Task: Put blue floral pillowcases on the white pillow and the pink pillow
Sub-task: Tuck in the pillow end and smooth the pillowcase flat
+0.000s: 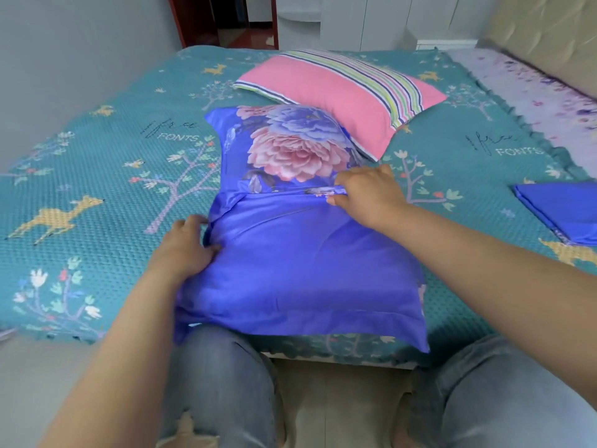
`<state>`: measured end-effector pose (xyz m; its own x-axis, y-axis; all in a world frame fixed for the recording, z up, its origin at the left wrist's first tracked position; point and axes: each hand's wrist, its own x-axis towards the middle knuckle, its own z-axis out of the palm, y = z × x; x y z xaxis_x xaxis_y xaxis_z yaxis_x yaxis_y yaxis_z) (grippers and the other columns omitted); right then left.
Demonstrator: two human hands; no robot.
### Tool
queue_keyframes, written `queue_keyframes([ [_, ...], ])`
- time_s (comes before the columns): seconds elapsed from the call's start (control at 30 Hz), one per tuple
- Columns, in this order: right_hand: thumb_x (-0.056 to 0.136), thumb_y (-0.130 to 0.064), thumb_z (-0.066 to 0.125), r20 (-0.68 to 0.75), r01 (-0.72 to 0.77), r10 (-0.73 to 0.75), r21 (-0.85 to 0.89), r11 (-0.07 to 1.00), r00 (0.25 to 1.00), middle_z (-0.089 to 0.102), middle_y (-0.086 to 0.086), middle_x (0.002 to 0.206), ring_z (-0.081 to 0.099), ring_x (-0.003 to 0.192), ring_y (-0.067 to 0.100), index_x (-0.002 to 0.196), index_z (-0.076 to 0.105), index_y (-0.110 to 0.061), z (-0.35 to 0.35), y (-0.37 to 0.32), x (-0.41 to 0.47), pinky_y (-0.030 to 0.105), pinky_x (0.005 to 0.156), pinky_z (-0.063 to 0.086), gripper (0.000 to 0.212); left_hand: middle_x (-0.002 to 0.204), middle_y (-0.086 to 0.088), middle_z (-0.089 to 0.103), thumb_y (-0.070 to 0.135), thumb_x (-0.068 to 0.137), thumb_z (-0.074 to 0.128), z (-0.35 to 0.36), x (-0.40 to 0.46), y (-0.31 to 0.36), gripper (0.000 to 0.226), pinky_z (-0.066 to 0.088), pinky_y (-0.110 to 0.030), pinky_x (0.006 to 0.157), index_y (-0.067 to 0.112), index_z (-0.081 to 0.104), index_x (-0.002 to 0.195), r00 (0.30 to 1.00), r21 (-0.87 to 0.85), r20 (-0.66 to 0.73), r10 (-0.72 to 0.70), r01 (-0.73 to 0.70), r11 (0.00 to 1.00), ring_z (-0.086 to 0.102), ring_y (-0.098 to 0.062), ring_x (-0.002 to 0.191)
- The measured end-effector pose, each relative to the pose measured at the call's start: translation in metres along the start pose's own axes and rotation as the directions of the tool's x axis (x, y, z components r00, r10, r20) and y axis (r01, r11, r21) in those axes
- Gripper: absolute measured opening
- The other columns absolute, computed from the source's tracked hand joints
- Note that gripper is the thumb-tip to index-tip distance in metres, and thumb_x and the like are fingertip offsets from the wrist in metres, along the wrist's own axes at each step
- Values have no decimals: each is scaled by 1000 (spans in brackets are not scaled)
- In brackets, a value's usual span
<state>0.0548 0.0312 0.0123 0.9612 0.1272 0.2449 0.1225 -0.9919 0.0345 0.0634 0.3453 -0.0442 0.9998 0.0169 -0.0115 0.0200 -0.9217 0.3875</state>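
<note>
A blue floral pillowcase [290,253] lies stuffed on the near edge of the bed, its plain blue side toward me and a big pink and purple flower at the far end. No white pillow shows; the filled case hides what is inside. My left hand [187,247] grips the case's left edge. My right hand [365,192] pinches the flap seam across the middle of the case. The pink pillow [339,92], with a striped band, lies bare just beyond, touching the case's far end. A second blue pillowcase [562,211] lies folded at the right.
The bed carries a teal cover [97,189] printed with trees and deer. A pale lilac sheet [533,88] and a padded headboard [549,33] run along the far right. My knees in jeans [223,383] stand against the bed's near edge.
</note>
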Motion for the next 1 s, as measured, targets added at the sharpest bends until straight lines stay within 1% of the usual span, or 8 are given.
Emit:
queue_keyframes([
  [0.07,91,-42,53,-114,5,9,125,992,993,61,4,108,54,108,25,106,60,-19,6,-7,6,38,90,32,28,122,-14,55,35,86,57,-2,4,30,42,40,-43,98,16,53,123,932,12,-264,249,-255,967,50,-36,112],
  [0.13,90,-36,56,-159,28,29,343,939,987,64,2,98,58,98,24,97,60,-19,8,-14,16,37,87,36,19,119,-7,58,49,84,49,-5,13,65,49,40,-40,98,19,55,122,872,-28,-267,411,-433,901,51,-31,110],
  [0.33,85,-39,65,66,-34,-12,662,749,998,52,0,71,50,70,18,77,55,-15,8,-4,40,35,70,42,27,58,7,42,41,81,69,-29,55,111,39,32,-26,54,23,41,60,844,-131,36,536,-527,839,40,-13,57],
  [0.47,84,-42,65,337,-43,-134,470,882,932,34,-3,61,34,61,15,62,39,-16,-1,28,40,31,58,27,43,63,0,47,36,78,74,-57,82,82,42,32,-28,61,16,44,58,854,-84,279,440,-434,897,42,-15,64],
  [0.57,86,-29,67,440,-80,-227,578,812,869,37,-1,64,34,62,12,71,49,-4,-4,44,39,29,59,26,35,67,3,53,21,77,76,-66,84,59,21,37,-25,67,13,59,70,729,-167,582,360,-326,930,47,-11,67],
  [0.7,82,-33,71,439,-39,-181,445,894,880,47,2,74,45,71,17,80,58,-1,-2,62,54,28,67,35,34,61,1,49,14,78,72,-48,96,59,23,36,-27,59,16,53,65,894,-166,227,387,-356,920,49,-19,65],
  [0.8,86,-35,63,12,-102,102,125,987,995,50,11,103,50,99,30,100,59,-11,7,58,61,39,78,43,28,88,-13,65,21,85,56,-25,94,76,12,44,-34,69,19,64,93,915,175,-154,374,-347,921,62,-34,88],
  [1.0,75,-33,52,-207,42,-40,5,999,978,55,11,107,49,106,33,99,68,-11,43,42,35,41,92,34,36,108,-12,63,24,83,52,-2,88,81,28,40,-41,89,17,59,109,913,416,-227,338,-223,882,56,-34,104],
])
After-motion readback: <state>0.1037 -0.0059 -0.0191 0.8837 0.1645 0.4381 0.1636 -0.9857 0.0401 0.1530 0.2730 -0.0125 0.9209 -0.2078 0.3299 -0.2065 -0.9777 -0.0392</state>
